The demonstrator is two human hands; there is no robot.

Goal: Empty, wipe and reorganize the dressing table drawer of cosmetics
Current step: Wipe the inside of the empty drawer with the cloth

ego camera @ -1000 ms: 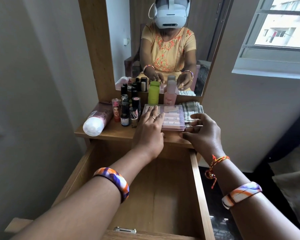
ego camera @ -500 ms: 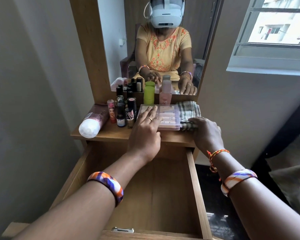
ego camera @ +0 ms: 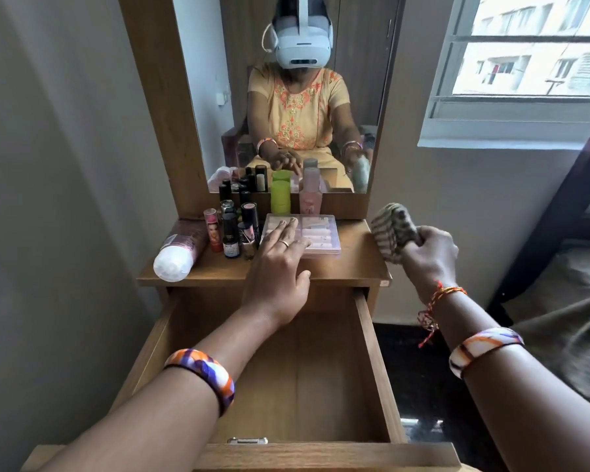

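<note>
A wooden bench (ego camera: 351,267) with a tall mirror (ego camera: 286,97) stood against a pale wall beside a window (ego camera: 532,63), its drawer (ego camera: 372,352) pulled out toward the camera with bare wood showing inside. On the benchtop, lipsticks and small bottles (ego camera: 234,229) stood upright in a cluster at the left, with a green container (ego camera: 280,195) and a pink bottle (ego camera: 310,195) behind them at the mirror's foot. A large pink tube (ego camera: 181,250) lay on its side at the far left, its white cap pointing toward the bench's front edge. The left hand (ego camera: 280,264) lay spread, fingers straight, on a clear compartmented box (ego camera: 321,233) lying flat, its long axis running left to right. The right hand (ego camera: 430,253) gripped a bunched checked cloth (ego camera: 390,229), held up beyond the bench's right edge.
</note>
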